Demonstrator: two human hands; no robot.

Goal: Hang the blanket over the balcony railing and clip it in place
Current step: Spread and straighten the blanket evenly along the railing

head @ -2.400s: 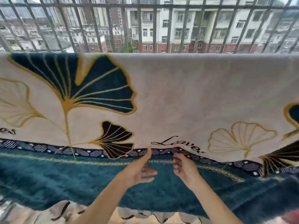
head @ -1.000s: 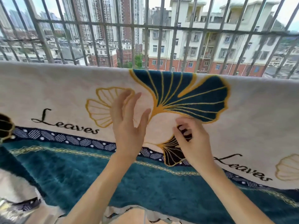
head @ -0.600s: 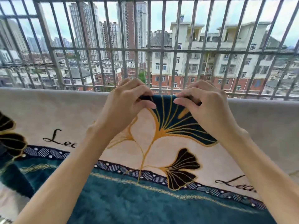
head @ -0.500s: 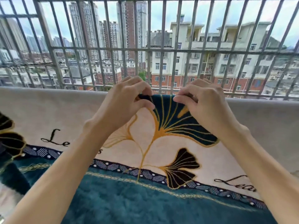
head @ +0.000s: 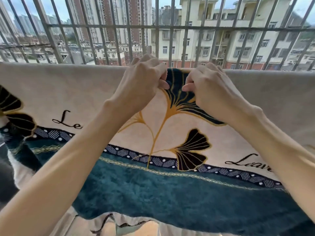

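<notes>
Blanket (head: 68, 92) cream, teal-bordered, ginkgo-leaf print

One blanket (head: 255, 103) hangs below the grille (head: 172, 27). Two hands (head: 141, 82) (head: 208, 89) meet at its top fold. Two "Leaves" words and three dark leaves show on the blanket.

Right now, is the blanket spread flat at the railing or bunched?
Bunched locally: both hands, left hand and right hand, pinch the cream, teal-bordered leaf-pattern blanket at its top edge; elsewhere it hangs spread.
</notes>
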